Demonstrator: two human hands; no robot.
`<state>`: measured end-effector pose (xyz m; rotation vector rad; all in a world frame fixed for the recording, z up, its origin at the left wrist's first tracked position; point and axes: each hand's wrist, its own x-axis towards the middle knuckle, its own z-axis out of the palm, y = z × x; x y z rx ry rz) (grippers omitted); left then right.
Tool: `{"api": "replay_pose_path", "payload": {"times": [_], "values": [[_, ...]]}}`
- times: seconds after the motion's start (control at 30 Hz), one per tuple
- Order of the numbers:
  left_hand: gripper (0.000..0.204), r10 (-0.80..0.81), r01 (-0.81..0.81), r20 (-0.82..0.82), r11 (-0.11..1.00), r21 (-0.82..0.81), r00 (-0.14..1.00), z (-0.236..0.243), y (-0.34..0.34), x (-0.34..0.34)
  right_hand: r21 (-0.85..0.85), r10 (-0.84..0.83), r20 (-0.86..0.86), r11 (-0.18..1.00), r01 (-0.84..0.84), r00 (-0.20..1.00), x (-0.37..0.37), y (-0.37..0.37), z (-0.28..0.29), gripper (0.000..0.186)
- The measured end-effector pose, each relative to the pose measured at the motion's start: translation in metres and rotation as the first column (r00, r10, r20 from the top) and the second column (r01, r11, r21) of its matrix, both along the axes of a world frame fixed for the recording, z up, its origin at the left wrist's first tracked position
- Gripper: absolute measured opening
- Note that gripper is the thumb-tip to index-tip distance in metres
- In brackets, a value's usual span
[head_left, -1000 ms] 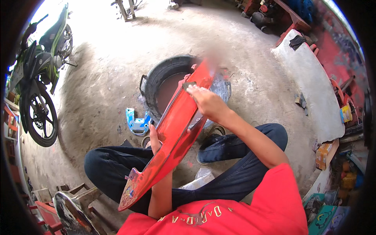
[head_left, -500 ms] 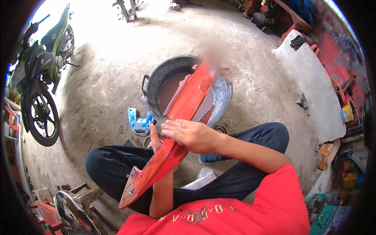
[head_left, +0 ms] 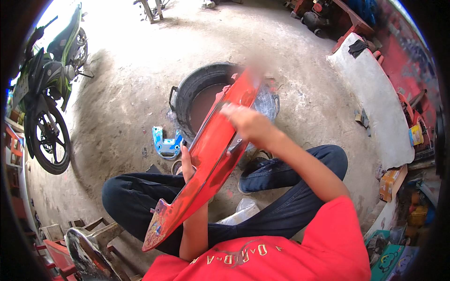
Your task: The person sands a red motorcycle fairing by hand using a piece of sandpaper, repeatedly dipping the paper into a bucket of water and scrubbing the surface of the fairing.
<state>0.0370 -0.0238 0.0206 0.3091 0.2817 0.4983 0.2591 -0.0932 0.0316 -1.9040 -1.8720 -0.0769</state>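
Observation:
A long red plastic motorcycle body panel (head_left: 214, 136) lies slantwise over my lap, its scuffed pointed end toward me. My left hand (head_left: 187, 164) supports it from below, with the thumb up along the left edge and the other fingers mostly hidden beneath. My right hand (head_left: 251, 124) is on the panel's upper half, fingers bent down against its surface and smeared by motion. Under those fingers is a small grey piece that looks like sandpaper, barely visible now. Beyond, a black tub (head_left: 180, 110) holds murky reddish water, and the panel's far end reaches over it.
A blue and white plastic part (head_left: 166, 144) lies on the concrete floor left of the tub. A motorcycle (head_left: 51, 93) stands at the left. A pale slab (head_left: 375, 103) and a cardboard box (head_left: 392, 182) are at the right. A wooden stool (head_left: 89, 248) is near lower left.
My right hand has slid up and away from me along the panel, from its middle to its upper half. My left hand and the panel stay nearly where they were.

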Motion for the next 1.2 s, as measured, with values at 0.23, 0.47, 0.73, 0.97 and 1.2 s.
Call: {"api": "replay_pose_path", "payload": {"times": [0.23, 0.47, 0.73, 0.97, 1.2], "values": [[0.076, 0.164, -0.053, 0.282, 0.931, -0.362, 0.945, -0.040, 0.015, -0.004, 0.056, 0.303, 0.056, 0.950, -0.306, 0.951, -0.080, -0.010, 0.024, 0.042], [0.076, -0.098, 0.093, 0.212, 0.995, 0.036, 0.972, -0.025, 0.013, -0.002, -0.004, 0.043, 0.093, 0.999, -0.043, 0.995, -0.029, 0.002, 0.012, 0.055], [0.074, 0.005, -0.004, 0.032, 1.000, -0.031, 0.999, -0.002, 0.003, 0.003, -0.037, -0.165, -0.033, 0.986, 0.164, 0.986, 0.001, 0.001, 0.014, 0.042], [0.071, 0.155, -0.125, 0.077, 0.945, -0.301, 0.985, -0.024, 0.010, -0.002, 0.062, 0.188, 0.058, 0.980, -0.191, 0.981, -0.045, -0.004, 0.015, 0.042], [0.078, 0.108, -0.112, -0.032, 0.952, -0.283, 0.994, -0.005, 0.003, 0.005, 0.081, 0.251, 0.031, 0.964, -0.253, 0.968, -0.066, -0.008, 0.012, 0.048]]}}
